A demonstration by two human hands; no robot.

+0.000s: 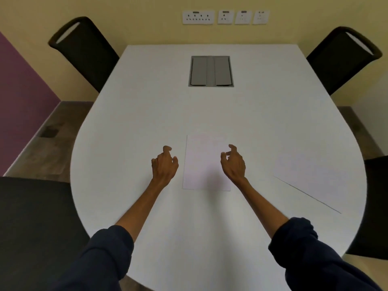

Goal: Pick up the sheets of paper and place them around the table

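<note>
While both hands, left (164,164) and right (233,163), hover unclenched flanking the centre sheet (204,164), another sheet (315,177), faint, lies at three o'clock on the table (147,101).

A white sheet of paper (204,162) lies flat on the white counter (147,101), near the middle, its long sides running near to far. A second white sheet (312,177) lies flat to the right, turned at an angle, close to the counter's right edge, well apart from the first.

table (147,114) white | centre sheet (204,162) flat | right sheet (315,177) flat
</note>
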